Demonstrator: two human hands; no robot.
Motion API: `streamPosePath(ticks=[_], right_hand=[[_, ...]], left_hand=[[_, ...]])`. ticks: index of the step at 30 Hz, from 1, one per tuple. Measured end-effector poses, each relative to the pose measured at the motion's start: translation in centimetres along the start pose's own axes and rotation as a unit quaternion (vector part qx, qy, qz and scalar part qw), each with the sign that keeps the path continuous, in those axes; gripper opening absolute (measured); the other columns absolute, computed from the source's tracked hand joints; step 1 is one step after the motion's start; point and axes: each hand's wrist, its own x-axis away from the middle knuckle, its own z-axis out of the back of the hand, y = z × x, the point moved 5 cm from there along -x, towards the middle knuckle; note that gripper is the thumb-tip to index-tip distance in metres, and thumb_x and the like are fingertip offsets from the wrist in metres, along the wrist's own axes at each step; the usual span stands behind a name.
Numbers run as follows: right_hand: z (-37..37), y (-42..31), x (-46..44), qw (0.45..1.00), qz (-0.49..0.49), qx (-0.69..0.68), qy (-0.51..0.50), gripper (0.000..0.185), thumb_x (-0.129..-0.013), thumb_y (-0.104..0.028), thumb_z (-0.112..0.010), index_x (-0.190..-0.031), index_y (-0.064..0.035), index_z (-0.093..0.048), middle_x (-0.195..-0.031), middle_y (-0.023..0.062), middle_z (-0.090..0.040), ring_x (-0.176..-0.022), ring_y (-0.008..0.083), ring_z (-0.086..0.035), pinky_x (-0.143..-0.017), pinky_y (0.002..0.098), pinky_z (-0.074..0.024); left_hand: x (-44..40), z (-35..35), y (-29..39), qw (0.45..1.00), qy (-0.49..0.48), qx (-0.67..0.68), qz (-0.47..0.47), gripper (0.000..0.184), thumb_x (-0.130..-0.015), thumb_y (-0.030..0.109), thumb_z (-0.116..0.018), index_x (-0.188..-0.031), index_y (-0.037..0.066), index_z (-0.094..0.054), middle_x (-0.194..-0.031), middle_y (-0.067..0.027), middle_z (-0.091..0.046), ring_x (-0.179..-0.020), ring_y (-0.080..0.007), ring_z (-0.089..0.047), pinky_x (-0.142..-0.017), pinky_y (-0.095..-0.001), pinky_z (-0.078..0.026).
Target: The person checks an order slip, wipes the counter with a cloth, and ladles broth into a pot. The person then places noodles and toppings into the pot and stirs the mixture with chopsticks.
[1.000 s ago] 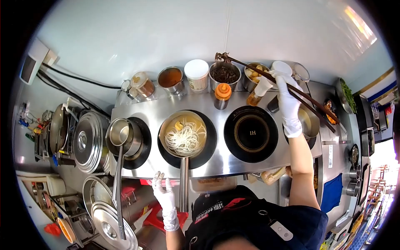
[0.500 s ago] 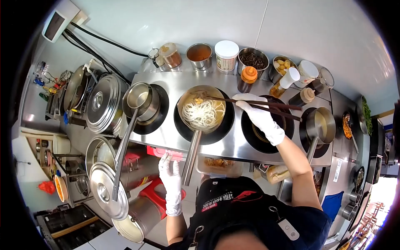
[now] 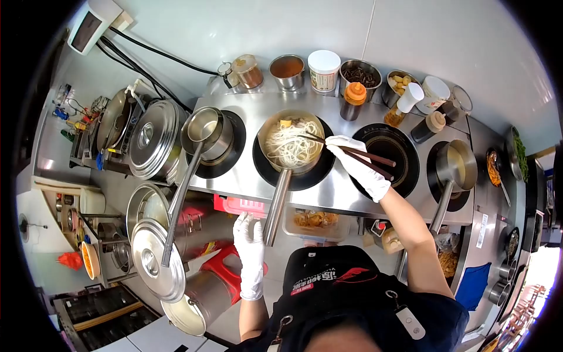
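White noodles [image 3: 288, 148] lie in broth in a long-handled saucepan [image 3: 278, 205] on the middle burner, with a small yellow-orange piece [image 3: 285, 124] at the far side. My right hand [image 3: 355, 165], in a white glove, is closed around a pair of dark brown chopsticks [image 3: 375, 157]. Their tips reach into the noodles from the right. Also gloved, my left hand [image 3: 249, 246] hangs in front of the counter with nothing in it, fingers up and partly apart. It is beside the end of the pan handle, not gripping it.
Left on the stove, a pot [image 3: 214, 138] holds a ladle with a long handle [image 3: 182, 205]. Another saucepan [image 3: 466, 167] stands right. Along the back are an orange-capped bottle [image 3: 353, 101], a white tub [image 3: 324, 70] and several containers. Lidded stockpots [image 3: 153, 141] stand left.
My right hand has moved left and closer to the pan, and the chopstick tips have gone into the noodles. The noodles are spread wider. My left hand stays empty near the handle.
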Motion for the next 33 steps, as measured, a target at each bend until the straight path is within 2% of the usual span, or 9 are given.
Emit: streamPosePath(ticks=[11,17,18,19,23,25,28,31,33], right_hand=[[-1.5,-5.4,3.1,0.997,-0.001,0.032,0.075,0.012,-0.084,-0.006,-0.064,-0.094,0.0021,-0.065,-0.090,0.0078,-0.067,-0.085,0.0139,-0.062,-0.077,0.0267,-0.0503],[-1.8,-6.0,9.0,0.967,0.237,0.069,0.066,0.028,-0.085,-0.010,-0.062,-0.112,-0.0025,-0.063,-0.115,0.0133,-0.061,-0.108,0.0272,-0.057,-0.097,0.0390,-0.0435],[-3.1,-3.4,10.1,0.984,0.144,-0.042,0.095,0.030,-0.084,-0.010,-0.063,-0.113,-0.0040,-0.061,-0.115,0.0130,-0.060,-0.107,0.0272,-0.057,-0.095,0.0362,-0.0446],[-3.9,-5.9,11.6,0.945,0.217,0.220,0.108,0.028,-0.087,-0.013,-0.060,-0.113,-0.0035,-0.061,-0.116,0.0113,-0.060,-0.107,0.0233,-0.058,-0.094,0.0330,-0.0449],[-5.6,0.5,14.0,0.987,0.048,-0.095,0.117,0.028,-0.090,-0.014,-0.058,-0.114,-0.0005,-0.057,-0.106,0.0089,-0.061,-0.098,0.0173,-0.059,-0.085,0.0297,-0.0484],[-6.7,-0.1,14.4,0.826,-0.155,-0.537,0.072,0.029,-0.087,-0.009,-0.061,-0.115,-0.0002,-0.057,-0.102,0.0109,-0.061,-0.093,0.0198,-0.059,-0.080,0.0312,-0.0493],[-3.8,-6.9,15.8,0.964,-0.027,-0.262,0.040,0.030,-0.095,-0.016,-0.050,-0.119,0.0011,-0.055,-0.108,0.0115,-0.060,-0.098,0.0175,-0.058,-0.086,0.0285,-0.0479],[-3.1,-8.3,17.1,0.941,0.320,0.012,0.107,0.029,-0.087,-0.009,-0.058,-0.116,-0.0045,-0.057,-0.108,0.0115,-0.058,-0.098,0.0243,-0.058,-0.084,0.0336,-0.0487],[-1.7,-8.8,17.9,0.940,0.323,0.014,0.112,0.026,-0.083,-0.009,-0.060,-0.109,-0.0047,-0.060,-0.101,0.0113,-0.058,-0.092,0.0300,-0.057,-0.077,0.0363,-0.0486]], left_hand=[[-2.5,1.0,-1.4,0.997,-0.038,0.029,-0.053,0.028,-0.081,0.006,-0.066,-0.109,0.004,-0.062,-0.117,-0.0146,-0.058,-0.110,-0.0302,-0.054,-0.096,-0.0382,-0.042],[-3.7,-0.3,-0.1,0.987,-0.104,0.122,-0.024,0.024,-0.087,0.008,-0.058,-0.109,-0.002,-0.059,-0.114,-0.0165,-0.059,-0.111,-0.0279,-0.054,-0.098,-0.0383,-0.040],[-3.6,-0.8,0.1,0.986,-0.115,0.110,-0.052,0.023,-0.089,0.009,-0.057,-0.109,-0.003,-0.058,-0.108,-0.0164,-0.061,-0.102,-0.0274,-0.058,-0.092,-0.0381,-0.044],[-3.8,-1.5,0.8,0.985,-0.118,0.097,-0.078,0.023,-0.090,0.009,-0.055,-0.109,-0.003,-0.057,-0.103,-0.0164,-0.062,-0.094,-0.0269,-0.062,-0.086,-0.0378,-0.049],[-2.3,-3.5,7.5,0.929,-0.251,0.252,0.101,0.025,-0.097,0.018,-0.047,-0.110,-0.001,-0.056,-0.079,-0.0107,-0.063,-0.060,-0.0167,-0.060,-0.058,-0.0295,-0.052],[-2.5,-6.3,4.5,0.912,-0.315,0.254,0.065,0.028,-0.097,0.023,-0.048,-0.108,-0.001,-0.057,-0.080,-0.0075,-0.062,-0.072,-0.0126,-0.058,-0.071,-0.0281,-0.049],[-0.9,-8.2,7.5,0.841,-0.363,0.369,0.155,0.038,-0.098,0.030,-0.046,-0.115,-0.004,-0.055,-0.101,-0.0113,-0.060,-0.090,-0.0185,-0.056,-0.085,-0.0294,-0.046],[0.8,-9.2,12.7,0.614,-0.342,0.636,0.317,0.056,-0.099,0.036,-0.039,-0.143,0.002,-0.027,-0.124,-0.0195,-0.050,-0.106,-0.0236,-0.055,-0.093,-0.0331,-0.045],[1.6,-9.8,15.6,0.655,-0.360,0.596,0.293,0.053,-0.099,0.034,-0.037,-0.138,-0.001,-0.033,-0.120,-0.0203,-0.053,-0.106,-0.0239,-0.055,-0.095,-0.0337,-0.044]])
